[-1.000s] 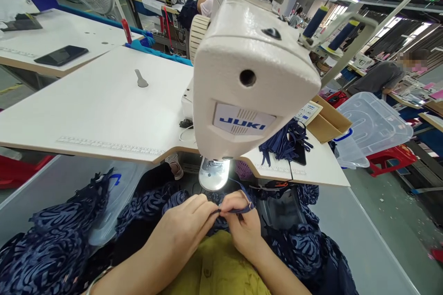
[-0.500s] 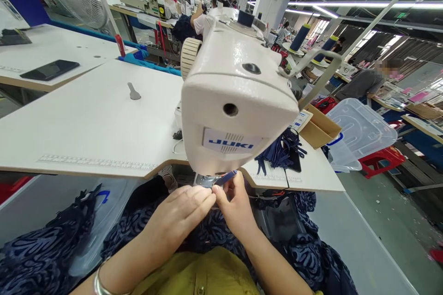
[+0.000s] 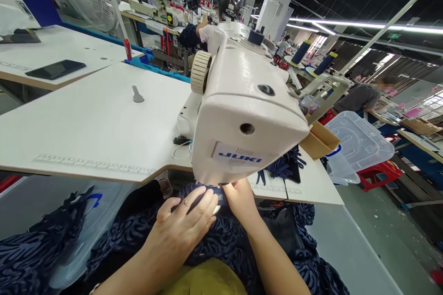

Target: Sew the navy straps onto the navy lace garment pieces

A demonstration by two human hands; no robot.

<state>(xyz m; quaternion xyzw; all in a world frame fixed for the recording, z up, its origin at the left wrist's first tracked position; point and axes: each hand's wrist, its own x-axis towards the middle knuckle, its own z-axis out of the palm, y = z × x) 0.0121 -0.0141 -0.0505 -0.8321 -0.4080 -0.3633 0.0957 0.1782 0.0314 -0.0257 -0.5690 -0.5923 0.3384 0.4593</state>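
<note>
A white sewing machine head (image 3: 249, 124) marked JUKI stands before me, tilted in my view. Below it, navy fabric (image 3: 220, 196) lies over the narrow bed, partly under my fingers. My left hand (image 3: 185, 223) rests on this fabric from the left, its fingers stretched and spread, thumb apart. On the other side my right hand (image 3: 241, 200) is closed at the fabric's right edge, fingertips partly hidden under the head. The needle and presser foot are out of sight behind the head. Patterned navy cloth (image 3: 224, 235) hangs over my lap beneath both hands.
The white tabletop (image 3: 104, 120) carries a small grey metal piece (image 3: 137, 95) and a printed ruler. A phone (image 3: 55, 69) lies farther left. At right are navy strips (image 3: 280, 166), a cardboard box (image 3: 320, 138) and a clear plastic lid (image 3: 360, 140). Other people sit at machines beyond.
My left hand has gone from a closed pinch to spread fingers over the fabric. The narrow navy strip pinched upright now shows as fabric lying flatter at the bed. My view has shifted slightly.
</note>
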